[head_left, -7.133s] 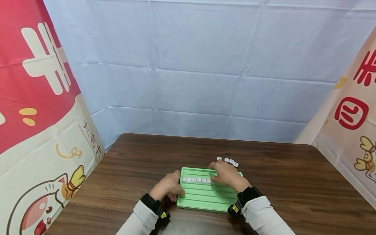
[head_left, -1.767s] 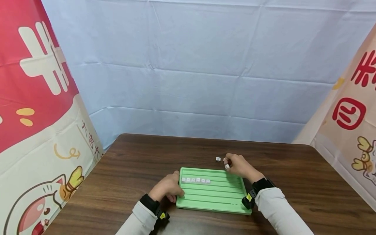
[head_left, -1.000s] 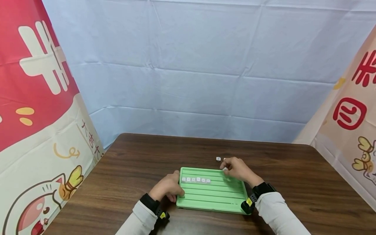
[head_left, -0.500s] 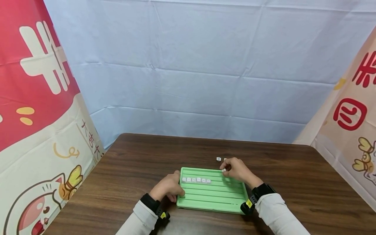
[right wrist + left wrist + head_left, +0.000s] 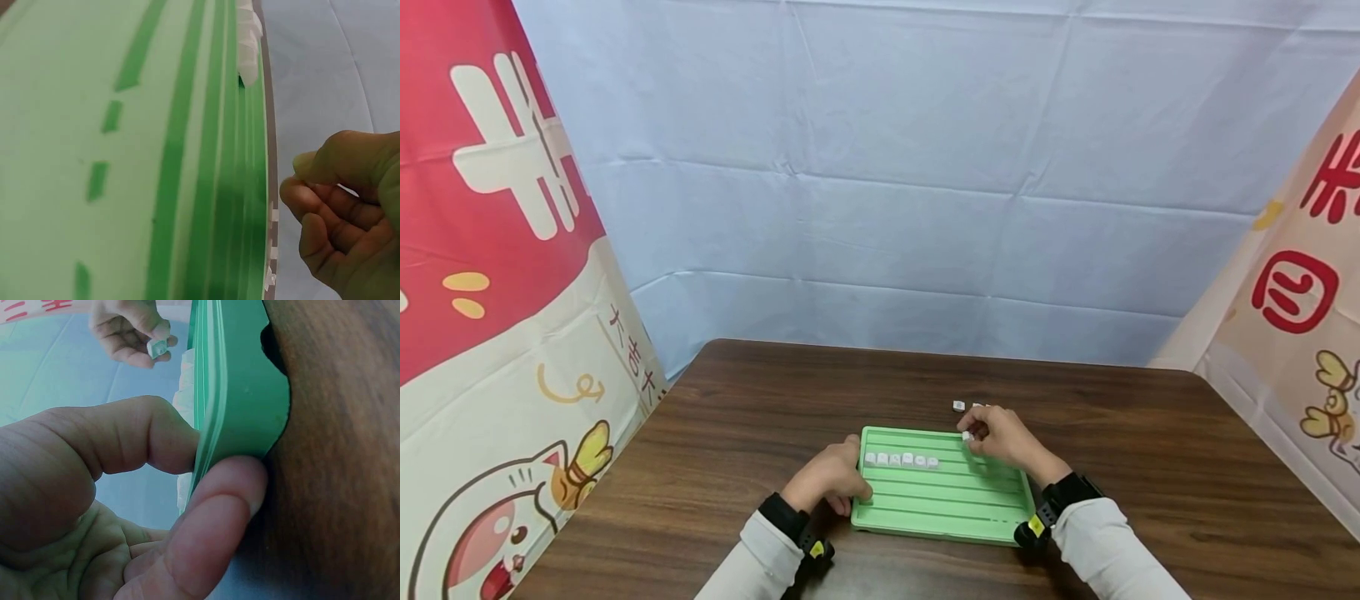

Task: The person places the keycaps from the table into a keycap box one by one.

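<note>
A green ridged tray (image 5: 940, 510) lies on the table with a row of several white keycaps (image 5: 901, 461) in one of its upper grooves, at the left. My left hand (image 5: 826, 477) grips the tray's left edge; in the left wrist view the thumb and a finger (image 5: 215, 540) pinch its green side wall (image 5: 250, 394). Over the tray's far edge, right of the row, my right hand (image 5: 1000, 435) pinches one white keycap (image 5: 967, 437). That keycap (image 5: 156, 349) also shows between the fingertips in the left wrist view; in the right wrist view the fingers hide it.
Behind the tray a loose white keycap (image 5: 958, 406) lies on the wooden table (image 5: 790, 392). Others (image 5: 977, 407) beside it are partly covered by my right hand. A pale blue cloth (image 5: 880, 208) hangs behind the table, with printed cloths at both sides.
My right hand was at the row's right end, then went behind the tray and took a loose keycap. It has since moved slightly left and nearer with it. The left hand stays put.
</note>
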`<action>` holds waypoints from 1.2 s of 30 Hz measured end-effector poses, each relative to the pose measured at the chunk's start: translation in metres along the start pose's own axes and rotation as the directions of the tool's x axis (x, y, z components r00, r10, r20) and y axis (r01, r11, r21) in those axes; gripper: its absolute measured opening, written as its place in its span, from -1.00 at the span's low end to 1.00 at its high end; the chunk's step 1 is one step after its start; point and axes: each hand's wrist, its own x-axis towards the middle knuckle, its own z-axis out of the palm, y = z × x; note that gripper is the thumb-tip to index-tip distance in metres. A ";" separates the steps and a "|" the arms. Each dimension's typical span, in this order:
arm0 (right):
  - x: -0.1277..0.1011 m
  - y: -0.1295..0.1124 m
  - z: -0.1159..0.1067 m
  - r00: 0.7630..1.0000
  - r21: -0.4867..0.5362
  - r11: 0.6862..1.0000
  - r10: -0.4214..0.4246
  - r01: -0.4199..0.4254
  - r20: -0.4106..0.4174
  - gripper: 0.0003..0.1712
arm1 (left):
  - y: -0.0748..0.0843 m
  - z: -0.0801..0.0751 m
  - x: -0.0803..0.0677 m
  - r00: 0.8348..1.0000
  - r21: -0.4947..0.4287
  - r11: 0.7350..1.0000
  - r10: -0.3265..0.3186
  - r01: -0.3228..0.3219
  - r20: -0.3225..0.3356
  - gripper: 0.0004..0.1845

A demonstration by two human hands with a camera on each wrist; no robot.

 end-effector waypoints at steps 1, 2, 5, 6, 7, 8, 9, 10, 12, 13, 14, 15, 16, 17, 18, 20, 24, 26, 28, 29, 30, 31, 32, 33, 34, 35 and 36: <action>0.000 -0.001 0.001 1.000 -0.002 1.000 0.001 -0.001 0.004 -0.77 | 0.000 0.000 0.000 1.000 0.000 1.000 0.000 0.000 0.002 -0.42; -0.001 -0.001 0.003 1.000 -0.009 1.000 -0.007 0.007 0.009 -0.78 | 0.000 0.000 0.000 1.000 -0.002 1.000 0.001 -0.001 0.003 -0.43; -0.002 -0.003 0.006 0.999 -0.018 0.999 -0.039 0.039 0.028 -0.77 | 0.000 -0.001 0.000 1.000 -0.003 1.000 0.003 -0.003 0.004 -0.45; -0.002 -0.004 0.007 0.998 -0.019 0.999 -0.048 0.048 0.034 -0.76 | -0.001 -0.001 0.000 1.000 -0.004 1.000 0.003 -0.003 0.003 -0.45; -0.003 -0.005 0.008 0.998 -0.020 0.998 -0.057 0.057 0.038 -0.76 | -0.001 -0.001 0.000 1.000 -0.004 1.000 0.002 -0.002 0.003 -0.46; -0.003 -0.006 0.010 0.997 -0.024 0.997 -0.068 0.069 0.042 -0.75 | -0.001 -0.001 0.000 1.000 -0.004 1.000 0.004 -0.004 0.001 -0.46; -0.003 -0.007 0.011 0.996 -0.023 0.997 -0.072 0.073 0.044 -0.74 | -0.001 -0.001 0.000 1.000 -0.003 1.000 0.003 -0.003 0.001 -0.46; -0.003 -0.007 0.011 0.996 -0.027 0.997 -0.077 0.078 0.046 -0.75 | -0.002 -0.001 0.000 1.000 -0.004 1.000 0.004 -0.004 0.000 -0.46; -0.003 -0.009 0.013 0.995 -0.032 0.996 -0.082 0.083 0.049 -0.76 | -0.002 -0.001 -0.001 1.000 -0.004 1.000 0.004 -0.004 0.000 -0.46; -0.003 -0.010 0.014 0.995 -0.039 0.995 -0.086 0.088 0.051 -0.77 | -0.002 -0.001 -0.001 1.000 -0.004 1.000 0.005 -0.005 0.001 -0.47; -0.003 -0.011 0.014 0.995 -0.046 0.995 -0.089 0.091 0.055 -0.78 | -0.003 -0.001 -0.001 1.000 -0.004 1.000 0.005 -0.005 0.002 -0.47; -0.002 -0.013 0.015 0.994 -0.053 0.994 -0.090 0.094 0.058 -0.78 | -0.003 -0.001 -0.001 1.000 -0.003 1.000 0.005 -0.005 0.002 -0.48; -0.002 -0.014 0.016 0.994 -0.058 0.994 -0.093 0.097 0.061 -0.79 | -0.003 -0.001 -0.001 1.000 -0.004 1.000 0.007 -0.007 0.002 -0.48; -0.002 -0.015 0.017 0.994 -0.064 0.993 -0.092 0.096 0.064 -0.79 | -0.003 -0.001 -0.001 1.000 -0.004 1.000 0.006 -0.006 0.003 -0.49; -0.001 -0.016 0.018 0.994 -0.073 0.993 -0.092 0.096 0.067 -0.79 | -0.003 -0.001 -0.001 1.000 -0.004 1.000 0.007 -0.007 0.002 -0.49; 0.000 -0.018 0.019 0.994 -0.076 0.994 -0.079 0.085 0.075 -0.79 | -0.003 -0.002 -0.001 1.000 -0.005 1.000 0.010 -0.010 0.002 -0.47; 0.002 -0.021 0.023 0.995 -0.075 0.996 -0.047 0.053 0.087 -0.80 | -0.003 -0.002 -0.001 1.000 -0.009 1.000 0.010 -0.010 0.003 -0.42; 0.002 -0.022 0.024 0.995 -0.072 0.996 -0.036 0.043 0.097 -0.80 | -0.002 -0.002 -0.001 1.000 -0.008 1.000 0.005 -0.005 0.003 -0.42; 0.002 -0.023 0.025 0.994 -0.070 0.997 -0.030 0.037 0.109 -0.79 | -0.002 -0.002 -0.001 1.000 -0.006 1.000 0.002 -0.002 0.003 -0.43; 0.002 -0.023 0.026 0.993 -0.071 0.997 -0.028 0.036 0.114 -0.79 | -0.002 -0.002 -0.001 1.000 -0.003 1.000 0.001 -0.001 0.001 -0.44; 0.002 -0.023 0.026 0.993 -0.072 0.997 -0.026 0.034 0.117 -0.79 | -0.003 -0.002 -0.001 1.000 0.001 1.000 -0.001 0.001 0.000 -0.45; 0.002 -0.024 0.027 0.992 -0.073 0.997 -0.024 0.033 0.120 -0.79 | -0.003 -0.002 -0.001 1.000 0.004 1.000 -0.002 0.002 0.000 -0.46; 0.002 -0.024 0.027 0.992 -0.073 0.997 -0.021 0.030 0.122 -0.79 | -0.003 -0.001 -0.001 1.000 0.007 1.000 -0.002 0.002 0.000 -0.47; 0.002 -0.025 0.027 0.992 -0.073 0.997 -0.016 0.025 0.123 -0.79 | -0.003 -0.001 -0.001 1.000 0.008 1.000 0.001 -0.001 -0.001 -0.47; 0.002 -0.025 0.028 0.992 -0.074 0.997 -0.012 0.021 0.122 -0.79 | -0.003 -0.001 -0.001 1.000 0.011 1.000 0.002 -0.002 -0.002 -0.48; 0.002 -0.025 0.028 0.993 -0.074 0.997 -0.010 0.019 0.121 -0.78 | -0.004 -0.001 -0.001 1.000 0.011 1.000 0.005 -0.005 -0.002 -0.48; 0.002 -0.025 0.028 0.993 -0.072 0.997 -0.006 0.015 0.121 -0.78 | -0.004 -0.001 -0.001 1.000 0.011 1.000 0.008 -0.008 -0.001 -0.48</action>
